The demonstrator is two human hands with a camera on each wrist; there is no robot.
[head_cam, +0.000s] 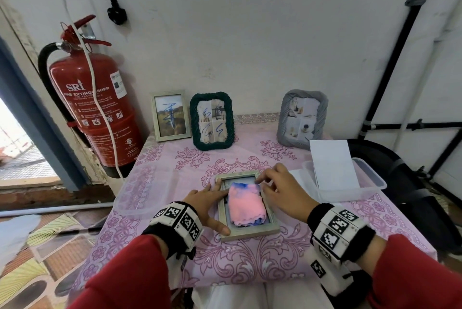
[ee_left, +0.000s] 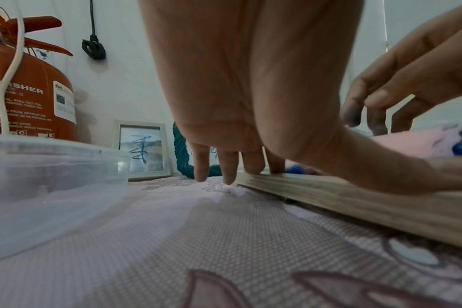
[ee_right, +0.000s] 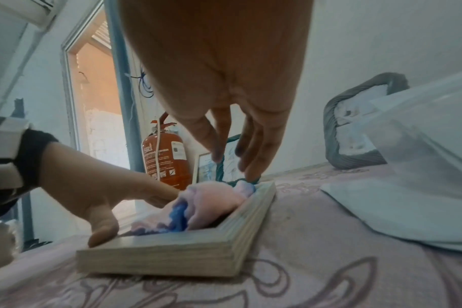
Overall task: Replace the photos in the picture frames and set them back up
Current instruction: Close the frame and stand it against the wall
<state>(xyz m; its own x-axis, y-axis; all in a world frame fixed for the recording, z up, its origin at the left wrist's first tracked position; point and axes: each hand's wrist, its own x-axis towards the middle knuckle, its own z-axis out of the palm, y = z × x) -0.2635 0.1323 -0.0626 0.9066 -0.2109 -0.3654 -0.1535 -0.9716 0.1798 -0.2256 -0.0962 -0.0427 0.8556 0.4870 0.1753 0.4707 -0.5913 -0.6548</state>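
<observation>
A pale wooden picture frame [head_cam: 250, 232] lies flat on the middle of the table, with a crumpled pink cloth [head_cam: 246, 202] stained blue inside its opening. My left hand [head_cam: 212, 205] rests flat along the frame's left rail, fingers straight and thumb on the near left corner. My right hand [head_cam: 275, 185] hovers over the far right corner, its straight fingers pointing down and the tips touching the frame's far edge beside the cloth. The wrist views show the same frame [ee_left: 356, 204] [ee_right: 172, 256] and cloth [ee_right: 211, 200]. Neither hand holds anything.
Three frames stand at the back: a pale one [head_cam: 170, 115] and a dark green rope one [head_cam: 212, 121], both photos scribbled in blue, and a grey one [head_cam: 302, 118]. A clear tub [head_cam: 140, 191] sits left; another [head_cam: 370, 178] with white sheets [head_cam: 332, 163] sits right. A fire extinguisher [head_cam: 92, 108] stands left.
</observation>
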